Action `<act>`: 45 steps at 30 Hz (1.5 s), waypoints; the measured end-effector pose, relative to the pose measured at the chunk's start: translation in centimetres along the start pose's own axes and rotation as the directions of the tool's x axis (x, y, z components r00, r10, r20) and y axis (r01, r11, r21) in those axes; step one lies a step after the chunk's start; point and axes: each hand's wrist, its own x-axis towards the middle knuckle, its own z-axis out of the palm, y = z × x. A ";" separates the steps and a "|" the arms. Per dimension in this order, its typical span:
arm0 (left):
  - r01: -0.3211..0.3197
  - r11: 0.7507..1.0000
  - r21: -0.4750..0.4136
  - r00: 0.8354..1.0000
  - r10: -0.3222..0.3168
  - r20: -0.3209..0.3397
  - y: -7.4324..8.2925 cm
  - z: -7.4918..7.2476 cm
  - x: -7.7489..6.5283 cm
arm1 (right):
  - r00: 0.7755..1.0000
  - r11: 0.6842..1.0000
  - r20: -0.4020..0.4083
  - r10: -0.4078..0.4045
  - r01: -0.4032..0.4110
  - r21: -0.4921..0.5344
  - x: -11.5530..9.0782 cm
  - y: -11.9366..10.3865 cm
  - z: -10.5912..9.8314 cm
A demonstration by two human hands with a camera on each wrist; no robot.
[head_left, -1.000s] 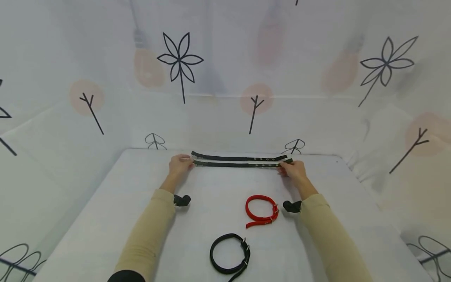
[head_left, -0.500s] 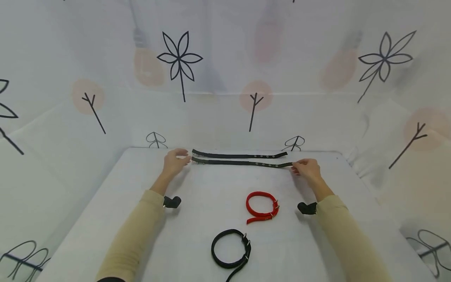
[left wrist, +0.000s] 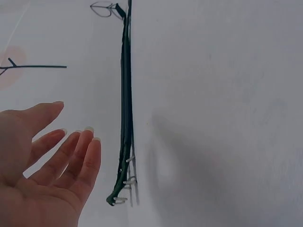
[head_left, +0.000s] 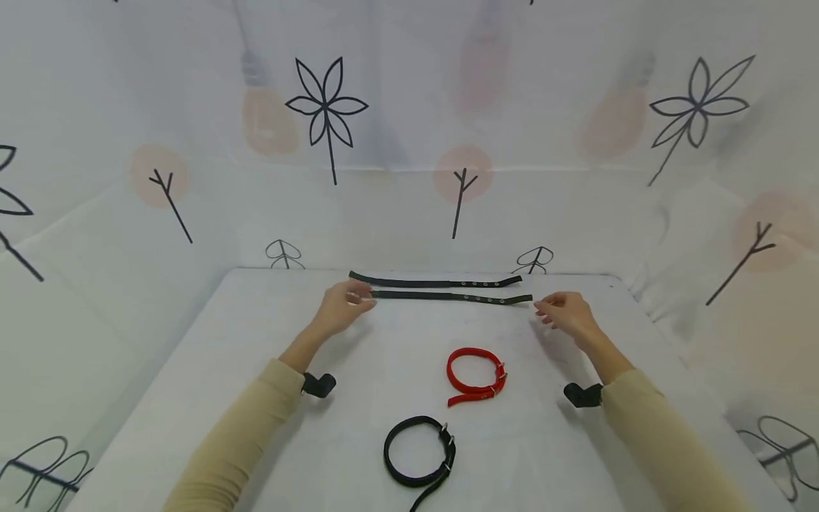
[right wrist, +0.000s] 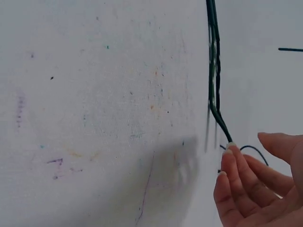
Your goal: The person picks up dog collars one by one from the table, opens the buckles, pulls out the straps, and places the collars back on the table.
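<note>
Two dark collars lie straight and nearly parallel near the table's far edge, a front collar and a rear collar, with eyelets toward their right ends. My left hand hovers at their left end and hides the front collar's tip in the head view. In the left wrist view this hand has loosely extended fingers, apart from the collars and their metal buckles. Beside the front collar's right tip is my right hand. Its relaxed fingers hold nothing; in the right wrist view, the hand's fingertips overlap a collar end.
A red collar, buckled into a ring, lies mid-table. Nearer stands a black collar, also looped, with its tail toward the front. A white printed sheet hangs behind the white table.
My right hand has let go of the front collar's right end and moved right. My left hand moved left off the collar's end, then back right over it. The collars now lie still.
</note>
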 end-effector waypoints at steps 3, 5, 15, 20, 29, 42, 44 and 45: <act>-0.043 0.999 0.023 0.997 0.042 0.070 0.7 1.3 -0.4 | 0.998 0.999 0.051 -0.027 0.027 -0.016 -1.0 -0.3 0.0; -0.075 0.997 0.033 0.990 0.070 0.125 1.2 2.1 -0.8 | 0.995 0.998 0.089 -0.047 0.050 -0.026 -1.7 -0.4 0.1; -0.065 0.998 0.015 0.947 0.057 0.318 3.1 5.4 -2.4 | 0.970 0.985 0.191 -0.152 0.165 -0.055 -4.3 -1.0 1.8; -0.012 0.998 -0.065 0.909 0.038 0.414 4.1 6.8 -2.7 | 0.950 0.982 0.270 -0.154 0.178 -0.067 -4.8 -1.1 2.5; 0.065 0.991 -0.116 0.848 0.006 0.530 5.6 9.4 -2.8 | 0.911 0.977 0.379 -0.161 0.202 -0.071 -6.2 -1.7 3.8; 0.056 0.991 -0.124 0.826 0.024 0.563 6.3 11.1 -2.7 | 0.901 0.957 0.376 -0.215 0.271 -0.101 -6.5 -2.7 6.0; 0.058 0.989 -0.133 0.828 0.027 0.561 6.3 11.2 -2.7 | 0.899 0.949 0.371 -0.234 0.294 -0.113 -6.4 -2.8 6.3; 0.058 0.989 -0.135 0.829 0.028 0.558 6.3 11.2 -2.8 | 0.899 0.945 0.366 -0.241 0.303 -0.122 -6.3 -2.9 6.5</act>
